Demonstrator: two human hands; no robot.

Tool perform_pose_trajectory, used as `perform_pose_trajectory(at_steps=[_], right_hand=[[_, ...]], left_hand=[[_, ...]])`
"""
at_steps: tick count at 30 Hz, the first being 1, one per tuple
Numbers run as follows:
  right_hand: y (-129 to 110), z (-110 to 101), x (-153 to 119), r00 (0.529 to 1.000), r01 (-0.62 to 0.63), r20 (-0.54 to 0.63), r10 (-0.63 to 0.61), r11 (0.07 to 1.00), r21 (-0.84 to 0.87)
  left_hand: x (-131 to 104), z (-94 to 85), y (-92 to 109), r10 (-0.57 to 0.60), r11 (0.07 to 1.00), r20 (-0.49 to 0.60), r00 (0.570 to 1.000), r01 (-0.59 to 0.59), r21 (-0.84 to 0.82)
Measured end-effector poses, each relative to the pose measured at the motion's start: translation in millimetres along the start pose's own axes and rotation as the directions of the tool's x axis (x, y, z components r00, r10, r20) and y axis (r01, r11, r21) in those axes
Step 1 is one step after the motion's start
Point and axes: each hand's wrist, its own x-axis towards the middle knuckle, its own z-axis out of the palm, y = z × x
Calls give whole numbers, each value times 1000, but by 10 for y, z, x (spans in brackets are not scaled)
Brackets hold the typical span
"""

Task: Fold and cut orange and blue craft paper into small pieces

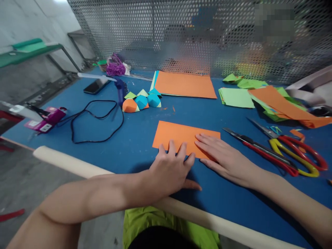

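A rectangle of orange paper (178, 133) lies flat on the blue table in front of me. My left hand (172, 166) has its fingertips on the paper's near edge, with the fingers apart and the thumb out to the right. Over the paper's right part my right hand (223, 155) rests flat, fingers stretched out. Just right of that hand lie a red-handled utility knife (261, 150) with its blade out and a pair of scissors (293, 147) with red and yellow handles.
Behind the paper sit small folded paper pieces (141, 102), a stack of orange sheets (185, 84), green paper squares (236, 97) and paper scraps (285, 103). To the left are a glue gun (120, 90), its black cable, a phone (96, 85), a power strip (46, 121) and purple string (116, 66).
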Motion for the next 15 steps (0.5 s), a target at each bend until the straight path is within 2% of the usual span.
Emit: perform_pose_trajectory(at_steps=[5,9,12,15], right_hand=[[16,-13,-5,1000,-2,-12,2,999,32],[34,-27,-20,999,-26,-30,29,994,108],[55,-131,-21,990,-133,-23,141,967,219],[90,-277,-18,946,-278,-77,314,911,304]], left_hand=[[-11,19,1,3,1000,-41,999,-4,-22],[-17,15,5,0,999,-35,999,-2,-39],[-16,6,3,8,999,-34,999,-9,-34],[-10,4,-8,8,1000,-47,999,-9,-16]])
